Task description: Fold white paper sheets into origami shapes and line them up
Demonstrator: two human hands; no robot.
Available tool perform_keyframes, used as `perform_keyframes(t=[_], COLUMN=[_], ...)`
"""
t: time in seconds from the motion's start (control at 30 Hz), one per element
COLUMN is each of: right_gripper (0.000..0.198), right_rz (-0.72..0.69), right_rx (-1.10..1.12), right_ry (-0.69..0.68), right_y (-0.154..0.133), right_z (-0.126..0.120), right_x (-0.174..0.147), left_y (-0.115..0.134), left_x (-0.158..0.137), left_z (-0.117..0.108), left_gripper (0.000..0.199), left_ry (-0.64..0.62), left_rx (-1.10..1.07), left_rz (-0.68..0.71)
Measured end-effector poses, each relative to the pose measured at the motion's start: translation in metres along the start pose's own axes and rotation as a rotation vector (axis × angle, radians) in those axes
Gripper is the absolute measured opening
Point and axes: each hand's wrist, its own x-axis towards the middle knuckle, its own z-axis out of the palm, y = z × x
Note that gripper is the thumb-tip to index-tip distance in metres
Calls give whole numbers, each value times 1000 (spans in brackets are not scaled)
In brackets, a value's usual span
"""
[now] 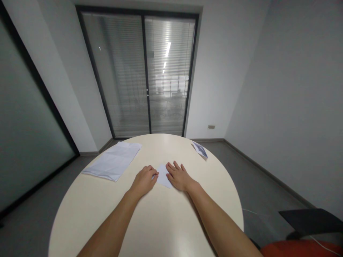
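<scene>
Small white paper on the round table, right there between the two hands; the left hand curls its fingers at the paper's left edge, though whether they pinch it I cannot tell; the right hand is spread palm-down at its right side; off to the left, larger white sheets; far right, a printed sheet near the rim.

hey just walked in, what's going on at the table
A person has both hands on a small paper on the table. The left hand curls at its left edge; the right hand spreads palm down at its right. A larger paper lies left, a printed one far right.
</scene>
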Motion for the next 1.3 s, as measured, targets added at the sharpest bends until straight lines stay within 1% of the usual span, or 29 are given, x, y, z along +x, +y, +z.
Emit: perform_keyframes(t=[0.17,0.4,0.5,0.67,0.8,0.93,1.0,1.1,1.2,1.23,1.3], right_gripper=[60,68,66,69,73,79,79,72,68,69,72], right_rz=[-148,-155,-130,-58,3,54,18,-125,-246,-261,-249], right_rx=[21,30,13,25,17,9,5,10,46,61,79], right_ry=[36,59,38,2,3,19,36,68,35,12,-24], right_y=[-4,-2,-3,-7,-9,-6,-4,-3,-8,-10,-12], right_z=[-4,-2,1,2,-1,-3,-3,-4,-3,-3,-2], right_x=[-1,0,1,2,1,0,0,0,0,0,0], left_y=[-2,0,3,3,2,4,4,4,2,2,1], left_x=[-2,-2,-3,-2,0,-1,-1,0,1,1,2], left_z=[-1,-5,-6,-1,2,1,1,1,-1,-2,-3], left_gripper=[23,25,26,24,26,26,27,28,29,29,29], left_ry=[-14,-50,-73,-16,-59,-58,-53,-31,-3,1,6], left_rx=[-45,-90,-106,-137,-153,-130,-108,-53,21,41,69], left_rz=[74,135,173,245,209,198,191,151,92,74,41])
